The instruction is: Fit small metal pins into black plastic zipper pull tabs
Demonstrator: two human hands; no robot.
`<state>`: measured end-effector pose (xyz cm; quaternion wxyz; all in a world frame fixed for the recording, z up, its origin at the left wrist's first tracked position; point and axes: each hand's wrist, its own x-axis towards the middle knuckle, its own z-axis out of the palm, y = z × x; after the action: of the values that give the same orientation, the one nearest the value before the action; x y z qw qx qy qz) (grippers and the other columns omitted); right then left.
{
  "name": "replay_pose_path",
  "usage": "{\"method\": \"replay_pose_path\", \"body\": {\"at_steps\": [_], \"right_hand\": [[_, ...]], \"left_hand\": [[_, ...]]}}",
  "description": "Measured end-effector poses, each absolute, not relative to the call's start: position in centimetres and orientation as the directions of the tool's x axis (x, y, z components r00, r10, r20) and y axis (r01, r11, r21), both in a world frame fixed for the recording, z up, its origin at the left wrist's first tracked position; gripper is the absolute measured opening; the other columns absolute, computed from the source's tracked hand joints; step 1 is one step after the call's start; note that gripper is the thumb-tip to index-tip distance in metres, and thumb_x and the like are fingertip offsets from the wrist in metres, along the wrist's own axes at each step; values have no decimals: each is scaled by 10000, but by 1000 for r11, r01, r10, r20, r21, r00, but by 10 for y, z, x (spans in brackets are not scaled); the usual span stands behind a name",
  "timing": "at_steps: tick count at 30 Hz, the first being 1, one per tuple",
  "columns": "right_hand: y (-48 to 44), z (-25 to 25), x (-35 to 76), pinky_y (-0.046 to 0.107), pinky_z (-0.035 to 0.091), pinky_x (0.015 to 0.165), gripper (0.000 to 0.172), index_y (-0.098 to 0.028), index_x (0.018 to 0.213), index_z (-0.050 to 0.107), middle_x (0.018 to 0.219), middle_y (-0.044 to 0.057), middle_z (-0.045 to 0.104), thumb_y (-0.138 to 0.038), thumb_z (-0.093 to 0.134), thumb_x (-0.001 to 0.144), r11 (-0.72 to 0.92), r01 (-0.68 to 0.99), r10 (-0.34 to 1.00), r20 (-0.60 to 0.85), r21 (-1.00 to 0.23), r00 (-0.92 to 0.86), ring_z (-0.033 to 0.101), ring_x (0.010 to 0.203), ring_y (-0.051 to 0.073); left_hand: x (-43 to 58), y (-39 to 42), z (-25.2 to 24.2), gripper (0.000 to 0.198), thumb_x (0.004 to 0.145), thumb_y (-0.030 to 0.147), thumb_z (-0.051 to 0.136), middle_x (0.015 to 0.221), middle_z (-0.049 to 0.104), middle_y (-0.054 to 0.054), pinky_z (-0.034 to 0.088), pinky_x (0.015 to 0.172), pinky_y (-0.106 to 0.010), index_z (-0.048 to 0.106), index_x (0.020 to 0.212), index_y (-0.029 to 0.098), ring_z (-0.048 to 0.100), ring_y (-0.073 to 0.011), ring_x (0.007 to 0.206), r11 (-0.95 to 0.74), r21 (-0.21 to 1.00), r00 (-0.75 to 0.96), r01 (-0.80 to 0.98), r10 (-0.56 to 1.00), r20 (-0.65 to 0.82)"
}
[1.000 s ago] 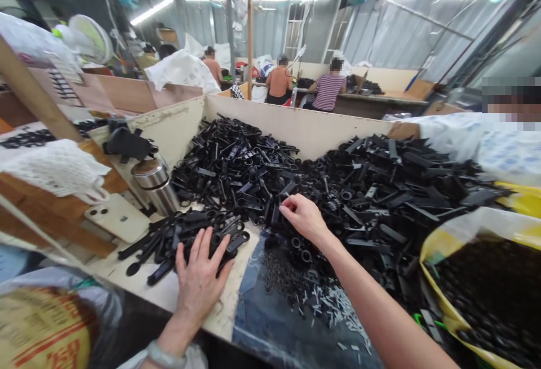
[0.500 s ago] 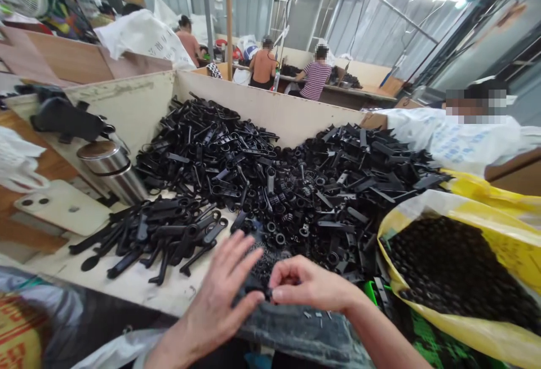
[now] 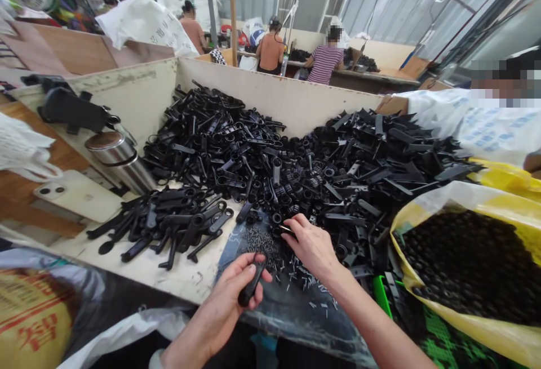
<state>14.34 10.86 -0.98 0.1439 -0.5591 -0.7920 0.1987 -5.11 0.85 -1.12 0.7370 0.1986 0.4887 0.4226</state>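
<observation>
My left hand (image 3: 236,287) is closed around a black plastic lever part (image 3: 252,283), held tilted above the dark work mat. Up at the front edge of the heap, my right hand (image 3: 310,245) has its fingers bent together. A dark thing with a pale, shiny edge (image 3: 287,228) shows at those fingertips; its kind is unclear. Between the hands lie many small metal pins (image 3: 260,243) on the mat (image 3: 291,312). Behind them rises a heap of black plastic parts (image 3: 228,143), some with ring ends. To the left, similar lever parts (image 3: 169,225) lie in a looser pile.
At the left are a steel flask (image 3: 122,163) and a pale phone (image 3: 80,200). A yellow bag (image 3: 406,211) of small black pieces stands right, beside a green basket (image 3: 382,296). Low boards (image 3: 270,90) wall the bench. Several people sit beyond.
My left hand has gone from spread fingers to gripping the lever part, palm turned up. My right hand has moved away from it, up to the heap. The view has shifted slightly.
</observation>
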Motion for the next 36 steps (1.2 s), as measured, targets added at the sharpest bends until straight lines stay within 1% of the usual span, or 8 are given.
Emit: {"method": "replay_pose_path", "body": {"at_steps": [5, 7, 13, 18, 22, 28, 33, 36], "right_hand": [[68, 0, 147, 226, 483, 586, 241, -276, 1174, 712, 1044, 19, 675, -275, 695, 933, 377, 499, 871, 115, -780, -477, 569, 629, 113], [49, -2, 145, 215, 475, 537, 273, -258, 1190, 714, 1051, 35, 671, -240, 708, 917, 412, 384, 844, 187, -826, -503, 532, 579, 94], [28, -13, 142, 184, 504, 499, 296, -212, 1210, 719, 1019, 78, 664, -162, 670, 922, 567, 362, 790, 364, -740, -493, 614, 654, 120], [24, -10, 144, 186, 549, 566, 298, -203, 1214, 715, 988, 73, 657, -125, 642, 935, 633, 364, 743, 404, -683, -534, 644, 674, 123], [21, -7, 147, 228, 581, 690, 323, -199, 1267, 676, 1031, 94, 646, -112, 577, 972, 687, 342, 686, 418, -641, -595, 684, 810, 159], [16, -2, 150, 255, 584, 680, 286, -175, 1266, 654, 1014, 108, 643, -168, 492, 1032, 720, 360, 639, 365, -594, -677, 693, 797, 178], [5, -7, 149, 262, 584, 656, 299, -138, 1228, 670, 963, 113, 646, -234, 440, 1063, 693, 384, 634, 263, -610, -728, 693, 759, 184], [-4, -11, 149, 261, 577, 652, 328, -130, 1215, 679, 959, 118, 646, -270, 419, 1073, 678, 388, 632, 224, -624, -742, 687, 757, 186]], "left_hand": [[-46, -6, -2, 580, 817, 508, 710, 891, 678, -23, 364, 617, -234, 594, 1276, 173, 516, -110, 682, 559, 747, 127, -361, 823, -554], [-43, -12, 3, 678, 785, 560, 710, 776, 637, 3, 371, 645, -262, 577, 1320, 165, 511, -138, 695, 583, 749, 134, -316, 809, -573], [-38, -25, 4, 737, 824, 587, 612, 694, 558, 27, 363, 662, -297, 514, 1379, 113, 492, -158, 690, 586, 786, 142, -195, 810, -569], [-39, -33, -2, 756, 846, 585, 561, 692, 547, 28, 348, 664, -302, 466, 1400, 79, 468, -152, 676, 601, 783, 156, -159, 799, -581], [-42, -37, -1, 684, 858, 557, 560, 663, 505, 49, 327, 634, -289, 511, 1373, 110, 437, -139, 644, 598, 789, 169, -138, 799, -577], [-43, -42, -4, 527, 907, 507, 546, 689, 530, 40, 353, 619, -275, 593, 1301, 161, 463, -140, 638, 562, 826, 156, -29, 819, -552], [-42, -46, -5, 312, 918, 446, 549, 758, 637, -4, 424, 704, -289, 703, 1034, 201, 552, -185, 735, 379, 892, 141, 248, 896, -420], [-41, -53, -6, 285, 933, 414, 529, 747, 650, -7, 435, 702, -284, 705, 1014, 206, 564, -188, 724, 356, 862, 125, 361, 898, -422]]}}
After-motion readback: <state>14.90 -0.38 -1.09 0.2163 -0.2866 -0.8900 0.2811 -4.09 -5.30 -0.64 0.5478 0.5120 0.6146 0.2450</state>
